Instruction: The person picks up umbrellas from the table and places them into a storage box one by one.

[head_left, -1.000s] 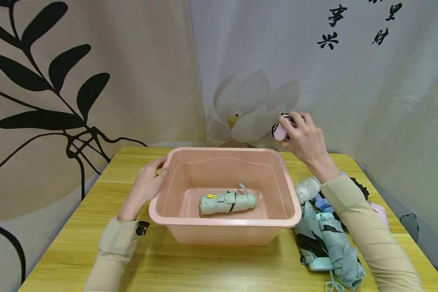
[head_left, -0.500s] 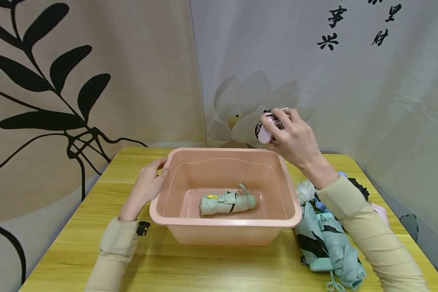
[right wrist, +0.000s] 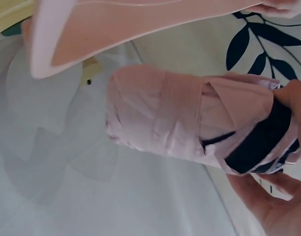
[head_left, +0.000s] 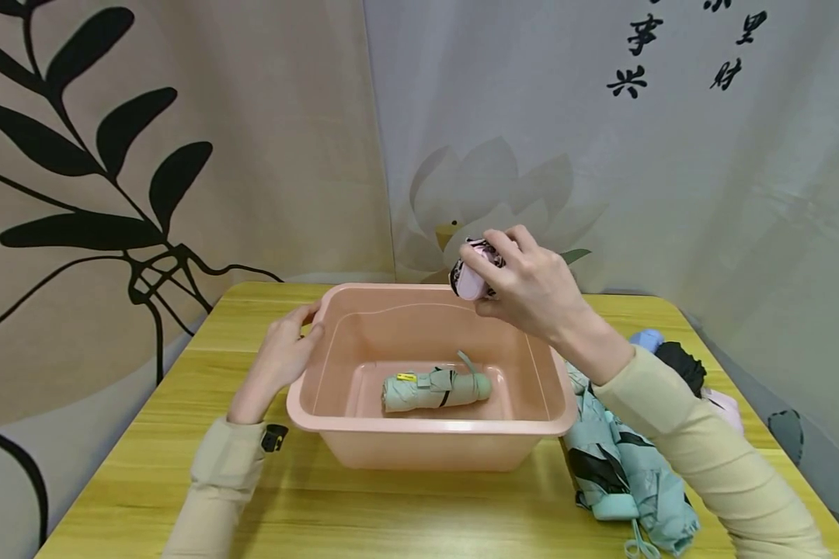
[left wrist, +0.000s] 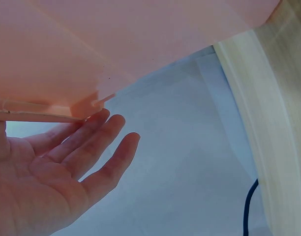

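A pale pink folding umbrella with black patterned parts is gripped by my right hand, above the basin's far right rim. In the right wrist view its rolled pink fabric sticks out from my fingers. My left hand holds the left rim of a pink plastic basin; in the left wrist view its fingers extend under the rim, the thumb partly hidden. A folded mint-green umbrella lies crosswise on the basin floor, its rounded handle end to the right.
Right of the basin, two blue-green folded umbrellas lie side by side on the wooden table. Behind them, partly covered by my right sleeve, are a blue bundle, a black bundle and a pink one. A printed curtain hangs behind.
My right hand has moved left with the pink umbrella, rising a little and then lowering, from beyond the basin's right corner to over its far rim. My left hand and the basin have stayed put.
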{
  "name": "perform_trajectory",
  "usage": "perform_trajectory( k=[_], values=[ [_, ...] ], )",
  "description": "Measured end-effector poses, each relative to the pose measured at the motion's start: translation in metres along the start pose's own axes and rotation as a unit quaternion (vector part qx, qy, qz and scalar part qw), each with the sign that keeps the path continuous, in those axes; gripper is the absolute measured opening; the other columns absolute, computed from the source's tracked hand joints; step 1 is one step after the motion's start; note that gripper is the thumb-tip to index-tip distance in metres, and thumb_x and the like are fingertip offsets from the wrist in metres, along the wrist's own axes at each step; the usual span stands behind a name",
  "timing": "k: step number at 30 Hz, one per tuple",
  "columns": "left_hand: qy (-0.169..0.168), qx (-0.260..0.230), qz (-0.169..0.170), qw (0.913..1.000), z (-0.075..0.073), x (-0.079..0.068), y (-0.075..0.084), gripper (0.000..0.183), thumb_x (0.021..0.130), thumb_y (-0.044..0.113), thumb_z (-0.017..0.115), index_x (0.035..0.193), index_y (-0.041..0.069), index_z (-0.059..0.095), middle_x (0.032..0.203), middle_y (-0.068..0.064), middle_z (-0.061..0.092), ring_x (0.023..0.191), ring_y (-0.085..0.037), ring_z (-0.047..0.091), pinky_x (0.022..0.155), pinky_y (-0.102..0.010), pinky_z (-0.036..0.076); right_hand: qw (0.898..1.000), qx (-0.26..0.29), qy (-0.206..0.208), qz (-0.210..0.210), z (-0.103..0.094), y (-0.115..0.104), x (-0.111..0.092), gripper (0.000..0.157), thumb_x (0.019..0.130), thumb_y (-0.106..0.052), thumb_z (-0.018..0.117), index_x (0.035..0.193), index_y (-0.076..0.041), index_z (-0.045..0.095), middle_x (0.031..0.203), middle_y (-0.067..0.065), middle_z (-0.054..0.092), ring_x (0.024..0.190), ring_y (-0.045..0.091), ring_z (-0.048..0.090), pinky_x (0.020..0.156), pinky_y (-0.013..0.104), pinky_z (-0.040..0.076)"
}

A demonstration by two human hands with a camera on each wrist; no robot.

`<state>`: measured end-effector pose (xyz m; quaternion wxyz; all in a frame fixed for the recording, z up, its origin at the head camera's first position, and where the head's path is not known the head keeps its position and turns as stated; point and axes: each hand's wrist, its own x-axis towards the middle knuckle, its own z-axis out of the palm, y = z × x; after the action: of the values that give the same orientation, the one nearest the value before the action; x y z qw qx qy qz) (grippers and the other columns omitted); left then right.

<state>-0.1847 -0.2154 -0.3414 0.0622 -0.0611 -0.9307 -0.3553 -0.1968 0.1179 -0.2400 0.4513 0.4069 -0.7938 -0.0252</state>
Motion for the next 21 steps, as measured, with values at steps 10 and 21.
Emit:
perform_trajectory(
  k=[10,21],
  values=[
    [0.002,-0.001,0.001,1.0000,0.002,0.000,0.001,0.051,0.100,0.021,0.041,0.144,-0.003,0.035,0.141,-0.027,0.044,0.133,-0.043,0.040,0.108,-0.057,0.036,0.997,0.028,-0.065,-0.004,0.012,-0.018,0.000,0.053,0.061,-0.023,0.077,0.110,-0.013,0.057,0.096,0.013,0.061,0.084,0.030,0.057,0.048,0.038,0.054],
    [0.006,0.001,0.001,1.0000,0.000,-0.002,0.003,0.050,0.100,0.021,0.041,0.144,-0.003,0.035,0.141,-0.028,0.045,0.133,-0.043,0.039,0.108,-0.058,0.036,0.995,0.033,-0.092,-0.008,0.016,-0.034,0.002,0.048,0.068,-0.021,0.072,0.113,-0.014,0.058,0.098,0.010,0.062,0.085,0.028,0.056,0.052,0.037,0.056]
  ],
)
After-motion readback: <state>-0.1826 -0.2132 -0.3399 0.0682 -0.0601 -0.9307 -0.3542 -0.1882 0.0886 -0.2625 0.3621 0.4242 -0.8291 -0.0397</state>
